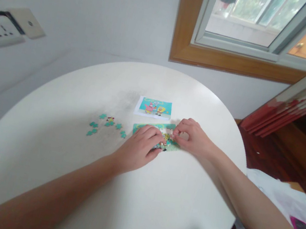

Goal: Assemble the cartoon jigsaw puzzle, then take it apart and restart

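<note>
A partly assembled jigsaw puzzle (169,147) with a green border and cartoon figures lies on the white table. My left hand (142,144) rests over its left and middle part, fingers curved, with a gap between thumb and forefinger. At the puzzle's right side my right hand (192,137) is closed in a pinch, thumb and forefinger together on what looks like a small puzzle piece, mostly hidden. Just behind the puzzle lies a reference picture (155,108) of the cartoon figures. Several loose puzzle pieces (109,124), mostly green, are scattered to the left of my left hand.
The round white table (47,143) stands against a wall with a socket (0,31) at the left. A wood-framed window (239,62) is behind. A red and cream curtain (284,110) hangs at the right, near a white plastic bag (277,195).
</note>
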Action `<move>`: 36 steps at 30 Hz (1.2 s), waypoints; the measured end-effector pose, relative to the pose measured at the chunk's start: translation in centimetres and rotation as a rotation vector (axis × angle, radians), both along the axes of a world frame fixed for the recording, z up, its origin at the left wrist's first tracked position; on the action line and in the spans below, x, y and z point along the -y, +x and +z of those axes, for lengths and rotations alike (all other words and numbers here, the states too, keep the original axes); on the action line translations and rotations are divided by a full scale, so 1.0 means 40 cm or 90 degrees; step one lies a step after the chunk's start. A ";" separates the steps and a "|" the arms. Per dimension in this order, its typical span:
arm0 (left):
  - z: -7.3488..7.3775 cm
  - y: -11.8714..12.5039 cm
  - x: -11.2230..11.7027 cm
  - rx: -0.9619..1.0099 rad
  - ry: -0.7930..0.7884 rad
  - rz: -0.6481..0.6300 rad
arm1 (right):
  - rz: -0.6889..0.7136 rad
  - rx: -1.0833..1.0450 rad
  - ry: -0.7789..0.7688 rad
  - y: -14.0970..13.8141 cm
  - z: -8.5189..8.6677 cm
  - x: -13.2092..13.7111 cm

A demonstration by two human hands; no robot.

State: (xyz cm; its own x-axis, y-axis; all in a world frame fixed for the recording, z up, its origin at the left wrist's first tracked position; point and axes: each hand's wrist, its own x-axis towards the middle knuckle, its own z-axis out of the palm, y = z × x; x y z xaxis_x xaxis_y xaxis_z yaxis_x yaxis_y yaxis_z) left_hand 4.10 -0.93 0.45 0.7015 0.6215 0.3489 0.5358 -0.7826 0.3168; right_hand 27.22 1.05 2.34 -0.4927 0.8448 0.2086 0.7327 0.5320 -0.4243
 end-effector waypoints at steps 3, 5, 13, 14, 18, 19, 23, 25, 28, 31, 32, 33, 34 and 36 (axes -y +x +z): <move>-0.002 0.000 0.000 -0.006 0.011 0.005 | 0.016 -0.001 -0.008 0.014 0.006 -0.005; -0.003 0.000 0.000 -0.007 0.014 0.013 | 0.031 0.011 -0.011 0.021 0.011 -0.005; -0.011 -0.002 -0.005 -0.008 0.023 0.010 | 0.084 0.057 -0.046 0.034 0.031 0.003; -0.012 -0.003 -0.005 -0.009 0.023 0.009 | 0.084 0.062 -0.048 0.034 0.030 0.003; -0.010 -0.002 -0.005 -0.007 0.027 0.005 | 0.084 0.075 -0.050 0.034 0.029 0.002; -0.010 -0.001 -0.005 -0.007 0.030 0.004 | 0.085 0.076 -0.050 0.034 0.030 0.002; -0.010 0.001 -0.004 -0.004 0.032 0.001 | 0.091 0.068 -0.048 0.032 0.029 0.003; -0.009 0.000 -0.003 0.000 0.031 0.002 | 0.092 0.063 -0.044 0.031 0.029 0.005; -0.008 -0.001 -0.002 0.002 0.036 0.001 | 0.102 0.050 -0.032 0.028 0.030 0.009; -0.008 -0.002 -0.002 -0.001 0.037 -0.005 | 0.104 0.048 -0.022 0.022 0.029 0.013; -0.008 -0.002 -0.002 -0.001 0.035 -0.006 | 0.100 0.053 -0.017 0.020 0.028 0.013; -0.008 -0.002 -0.002 0.000 0.034 -0.006 | 0.095 0.059 -0.011 0.018 0.026 0.013; -0.008 -0.001 -0.002 0.001 0.033 -0.006 | 0.090 0.066 -0.007 0.016 0.024 0.013; -0.009 0.000 -0.002 0.004 0.031 -0.004 | 0.085 0.075 -0.004 0.012 0.018 0.011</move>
